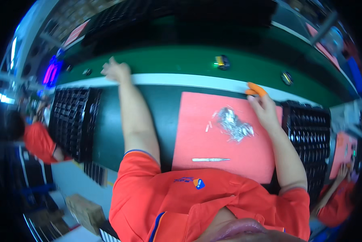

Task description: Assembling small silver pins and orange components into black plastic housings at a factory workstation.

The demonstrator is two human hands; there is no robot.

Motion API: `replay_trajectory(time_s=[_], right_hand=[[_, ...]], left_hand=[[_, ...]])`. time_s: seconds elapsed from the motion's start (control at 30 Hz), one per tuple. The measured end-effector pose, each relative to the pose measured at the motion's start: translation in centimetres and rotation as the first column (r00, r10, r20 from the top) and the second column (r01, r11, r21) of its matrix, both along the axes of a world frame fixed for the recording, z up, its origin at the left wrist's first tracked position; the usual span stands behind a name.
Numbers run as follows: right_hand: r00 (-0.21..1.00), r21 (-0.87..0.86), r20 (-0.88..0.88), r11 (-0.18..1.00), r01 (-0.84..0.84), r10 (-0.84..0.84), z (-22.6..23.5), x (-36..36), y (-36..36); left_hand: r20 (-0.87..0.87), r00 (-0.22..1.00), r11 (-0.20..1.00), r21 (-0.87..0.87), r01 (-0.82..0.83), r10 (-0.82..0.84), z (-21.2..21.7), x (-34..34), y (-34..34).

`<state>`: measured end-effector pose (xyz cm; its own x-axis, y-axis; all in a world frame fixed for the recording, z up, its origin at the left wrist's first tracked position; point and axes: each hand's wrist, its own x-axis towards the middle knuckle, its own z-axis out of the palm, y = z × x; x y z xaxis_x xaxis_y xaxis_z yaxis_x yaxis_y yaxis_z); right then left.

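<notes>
My left hand [116,71] reaches out over the far green conveyor belt [169,60], its fingers spread and slightly blurred; I see nothing held in it. My right hand [263,105] is at the far right corner of the pink mat [193,133], beside the belt's pale edge. Orange finger covers [257,89] sit on its fingertips, which curl toward the thumb; whatever lies between them is hidden. On the mat lies a loose pile of small shiny clear strips [232,124]. Nearer to me are silvery tweezers [210,159], lying crosswise.
On the belt are a small dark device with a green light [221,62], another dark-and-yellow piece [286,78] and a small dark piece [87,71]. Black trays are stacked at left [74,121] and right [310,137]. People in red shirts sit on both sides.
</notes>
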<state>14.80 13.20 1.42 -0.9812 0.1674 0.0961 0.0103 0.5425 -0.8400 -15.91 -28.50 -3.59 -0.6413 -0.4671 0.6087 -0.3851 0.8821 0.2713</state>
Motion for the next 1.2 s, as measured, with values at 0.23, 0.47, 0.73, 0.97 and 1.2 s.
replay_trajectory(time_s=[0.23,0.47,0.73,0.97,1.2], right_hand=[[0.996,-0.154,0.024,0.985,-0.083,0.088,2.5,-0.4,0.8],[0.978,-0.188,-0.019,0.961,0.202,-0.210,7.6,9.4,8.4],[0.480,0.561,-0.189,0.308,0.769,-0.856,2.6,25.8,23.9],[0.475,0.691,-0.259,0.182,0.699,-0.841,-0.2,27.7,25.3],[0.572,0.729,-0.380,0.146,0.669,-0.727,4.3,23.1,18.9]], left_hand=[[0.087,0.965,0.963,0.136,0.234,-0.247,-3.9,-4.0,-8.6],[0.208,0.883,0.907,0.086,0.412,-0.421,-1.0,-3.5,-3.9],[-0.685,0.475,-0.397,0.718,0.572,-0.553,4.9,2.0,10.9],[-0.698,0.390,-0.798,0.498,-0.339,-0.601,10.3,18.5,24.8],[-0.604,0.261,-0.657,0.664,-0.358,-0.753,7.0,24.2,27.3]])
